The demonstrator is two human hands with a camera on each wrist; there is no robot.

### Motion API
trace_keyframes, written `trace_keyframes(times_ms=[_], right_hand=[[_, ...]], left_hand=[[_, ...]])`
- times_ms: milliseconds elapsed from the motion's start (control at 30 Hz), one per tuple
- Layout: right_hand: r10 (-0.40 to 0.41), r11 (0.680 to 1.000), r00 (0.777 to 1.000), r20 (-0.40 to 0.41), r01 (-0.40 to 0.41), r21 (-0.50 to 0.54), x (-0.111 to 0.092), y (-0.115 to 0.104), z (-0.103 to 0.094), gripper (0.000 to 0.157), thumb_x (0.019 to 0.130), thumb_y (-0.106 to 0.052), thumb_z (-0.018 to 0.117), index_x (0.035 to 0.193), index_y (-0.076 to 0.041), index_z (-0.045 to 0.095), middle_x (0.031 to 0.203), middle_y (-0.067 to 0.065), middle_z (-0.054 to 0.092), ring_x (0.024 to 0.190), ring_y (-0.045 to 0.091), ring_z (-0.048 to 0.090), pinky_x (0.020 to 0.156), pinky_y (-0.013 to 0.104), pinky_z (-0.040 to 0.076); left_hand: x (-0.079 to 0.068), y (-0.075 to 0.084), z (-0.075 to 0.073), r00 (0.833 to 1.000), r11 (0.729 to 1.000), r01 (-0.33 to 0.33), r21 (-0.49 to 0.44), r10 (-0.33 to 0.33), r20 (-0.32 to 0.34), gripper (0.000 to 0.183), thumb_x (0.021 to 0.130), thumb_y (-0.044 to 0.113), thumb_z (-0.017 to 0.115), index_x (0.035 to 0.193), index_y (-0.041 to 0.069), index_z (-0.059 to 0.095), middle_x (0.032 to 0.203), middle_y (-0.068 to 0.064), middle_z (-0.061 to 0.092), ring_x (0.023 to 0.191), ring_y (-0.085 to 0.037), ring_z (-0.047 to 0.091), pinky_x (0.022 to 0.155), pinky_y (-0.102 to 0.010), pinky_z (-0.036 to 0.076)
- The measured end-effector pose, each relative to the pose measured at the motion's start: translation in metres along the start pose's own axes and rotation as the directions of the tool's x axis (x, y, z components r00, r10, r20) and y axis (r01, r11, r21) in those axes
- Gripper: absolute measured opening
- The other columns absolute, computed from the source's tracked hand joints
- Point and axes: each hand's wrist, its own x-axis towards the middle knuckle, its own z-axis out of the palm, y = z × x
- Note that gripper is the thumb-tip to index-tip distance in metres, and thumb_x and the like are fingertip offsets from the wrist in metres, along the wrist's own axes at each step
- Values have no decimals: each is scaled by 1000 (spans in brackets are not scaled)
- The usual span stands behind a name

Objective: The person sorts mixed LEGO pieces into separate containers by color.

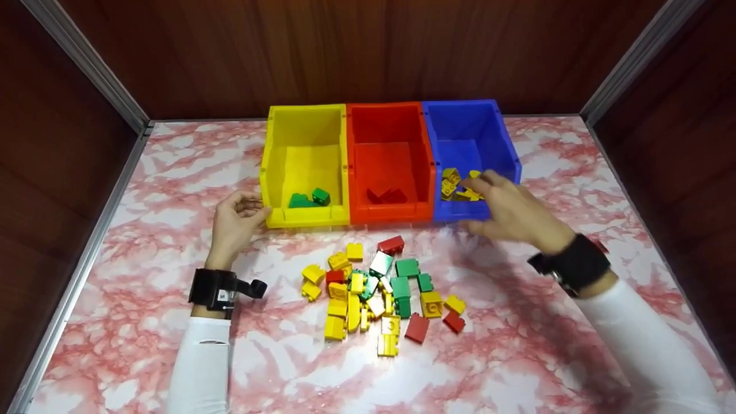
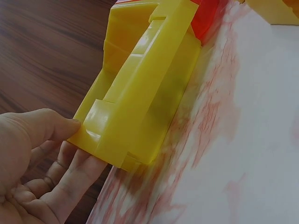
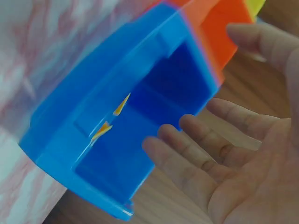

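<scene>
My left hand grips the front left corner of the yellow bin, thumb on the front lip and fingers around the side, as the left wrist view shows. Over the front of the blue bin is my right hand, fingers spread and holding nothing. Below its fingertips, several yellow bricks lie in that bin. Between these two stands the red bin, with a few red bricks inside. Green bricks lie at the front of the yellow bin.
A loose pile of yellow, red and green bricks covers the middle of the marbled table, in front of the bins. Dark wood panels with metal edge strips enclose the back and sides.
</scene>
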Motion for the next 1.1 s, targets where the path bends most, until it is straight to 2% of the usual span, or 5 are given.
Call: trace_keyframes(times_ms=[167,433,700,833,1100], right_hand=[[-38,997,999,10,37,69,-29,-19,12,82,79,-36,89,148,-7,56,148,29,53,121,44,65,79,57,65],[-89,988,991,98,76,133,-60,-43,54,60,76,-31,91,127,-9,68,117,11,68,94,20,65,73,32,62],[-81,969,976,201,30,245,-65,-50,84,19,81,-17,86,98,-16,76,88,-2,67,75,7,56,65,21,49],[-81,968,975,207,28,248,-63,-50,89,14,78,-5,83,89,-12,80,83,-3,72,73,5,55,64,20,46],[-102,969,983,150,64,239,-59,-49,85,16,76,1,82,88,-9,83,84,2,80,77,12,71,68,23,57]], left_hand=[[0,1,-1,1000,1000,6,-1,-6,-1,32,94,10,78,122,-4,68,109,-14,71,91,-7,66,83,-12,55],[1,2,-2,1000,1000,8,7,-8,-2,32,95,10,78,122,-3,68,111,-16,71,92,-7,66,83,-12,55],[1,2,-3,1000,1000,11,4,-11,-2,32,94,9,78,122,-4,67,110,-14,71,92,-6,66,83,-12,55],[2,0,-2,1000,1000,8,7,-8,-1,32,94,9,77,122,-4,67,109,-13,71,91,-5,66,83,-12,55],[1,-1,-1,1000,1000,-5,1,5,0,32,94,10,78,121,-4,68,108,-13,72,90,-5,66,81,-11,56]])
